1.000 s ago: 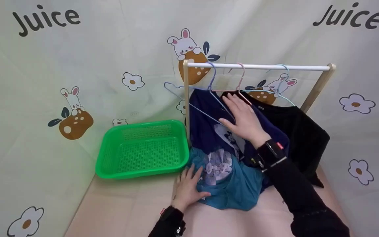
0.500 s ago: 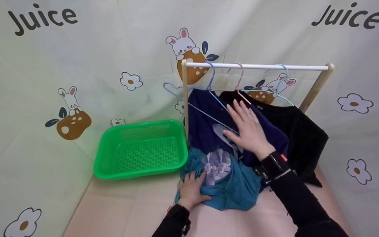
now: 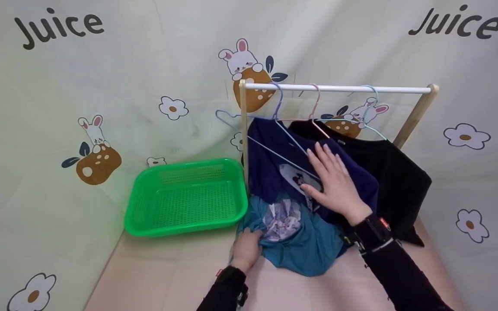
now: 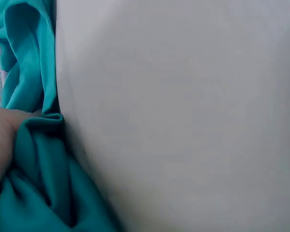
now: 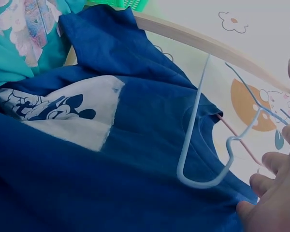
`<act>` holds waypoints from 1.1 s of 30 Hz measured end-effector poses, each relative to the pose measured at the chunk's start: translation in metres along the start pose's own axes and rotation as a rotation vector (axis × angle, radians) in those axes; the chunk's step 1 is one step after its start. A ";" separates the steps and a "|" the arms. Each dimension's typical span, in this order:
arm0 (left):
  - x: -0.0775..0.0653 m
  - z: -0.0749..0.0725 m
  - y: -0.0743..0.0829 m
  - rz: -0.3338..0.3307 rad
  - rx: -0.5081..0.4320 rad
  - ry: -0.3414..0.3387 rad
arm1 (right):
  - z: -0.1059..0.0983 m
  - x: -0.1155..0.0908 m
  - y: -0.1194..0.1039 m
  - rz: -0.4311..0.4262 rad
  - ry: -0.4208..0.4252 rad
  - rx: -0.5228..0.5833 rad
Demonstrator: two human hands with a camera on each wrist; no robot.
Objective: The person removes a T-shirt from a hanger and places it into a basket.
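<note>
Gripping the teal shirt (image 3: 314,246) on the table (image 3: 171,276) in the head view, the left hand (image 3: 247,249) is near the green basket (image 3: 184,230); the right hand (image 3: 339,190) is spread over the navy shirt (image 3: 266,175). The left wrist view shows teal folds bunched, better held evenly. In the right wrist view, any lift should clear the blue hanger (image 5: 199,185).

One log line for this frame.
left hand: grips crumpled teal printed shirt | right hand: outstretched in front of navy cartoon-print shirt | thin blue hanger: bare, on round white rail
</note>
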State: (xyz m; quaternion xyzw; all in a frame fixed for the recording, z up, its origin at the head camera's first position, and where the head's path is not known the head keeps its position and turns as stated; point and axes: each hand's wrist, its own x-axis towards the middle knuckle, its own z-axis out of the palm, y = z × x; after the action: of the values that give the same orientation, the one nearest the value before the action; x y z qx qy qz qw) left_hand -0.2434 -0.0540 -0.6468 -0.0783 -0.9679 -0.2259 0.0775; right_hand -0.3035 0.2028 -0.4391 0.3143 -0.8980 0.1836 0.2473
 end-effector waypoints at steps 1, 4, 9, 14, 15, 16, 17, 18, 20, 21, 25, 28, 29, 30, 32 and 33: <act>0.002 -0.003 -0.001 0.009 -0.042 0.024 | -0.002 -0.002 0.000 0.001 0.005 0.006; 0.009 -0.017 0.001 0.033 -0.246 0.117 | -0.009 -0.009 -0.001 0.009 0.025 0.027; 0.027 -0.060 0.016 0.047 -0.606 0.249 | -0.020 -0.016 -0.003 0.009 0.063 0.061; 0.047 -0.111 0.031 -0.025 -0.786 0.293 | -0.032 -0.019 -0.005 -0.008 0.102 0.078; 0.050 -0.120 0.033 -0.034 -0.813 0.303 | -0.034 -0.019 -0.005 -0.011 0.111 0.082; 0.053 -0.129 0.034 -0.041 -0.838 0.312 | -0.036 -0.020 -0.004 -0.015 0.119 0.081; 0.056 -0.137 0.036 -0.045 -0.860 0.327 | -0.038 -0.020 -0.004 -0.017 0.128 0.081; 0.058 -0.146 0.036 -0.044 -0.886 0.344 | -0.040 -0.021 -0.004 -0.016 0.135 0.083; 0.063 -0.163 0.037 -0.037 -0.925 0.387 | -0.042 -0.021 -0.003 -0.018 0.149 0.084; 0.065 -0.172 0.037 -0.039 -0.945 0.408 | -0.043 -0.021 -0.003 -0.022 0.161 0.080; 0.071 -0.212 0.039 -0.047 -1.027 0.490 | -0.045 -0.022 -0.001 -0.022 0.179 0.054; 0.074 -0.244 0.038 -0.045 -1.071 0.541 | -0.045 -0.023 0.001 -0.014 0.183 0.024; 0.075 -0.254 0.037 -0.037 -1.080 0.559 | -0.045 -0.023 0.002 -0.009 0.183 0.018; 0.075 -0.264 0.036 -0.029 -1.085 0.576 | -0.045 -0.024 0.004 -0.005 0.184 0.012; 0.075 -0.283 0.034 -0.009 -1.075 0.622 | -0.046 -0.024 0.006 0.003 0.187 0.009; 0.075 -0.292 0.033 0.007 -1.070 0.650 | -0.046 -0.024 0.007 0.006 0.189 0.010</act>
State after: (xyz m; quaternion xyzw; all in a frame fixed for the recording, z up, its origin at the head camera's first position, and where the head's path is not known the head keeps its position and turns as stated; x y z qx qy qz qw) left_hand -0.2774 -0.1474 -0.3605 -0.0366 -0.6473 -0.6914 0.3188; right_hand -0.2768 0.2414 -0.4160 0.2943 -0.8706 0.2177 0.3289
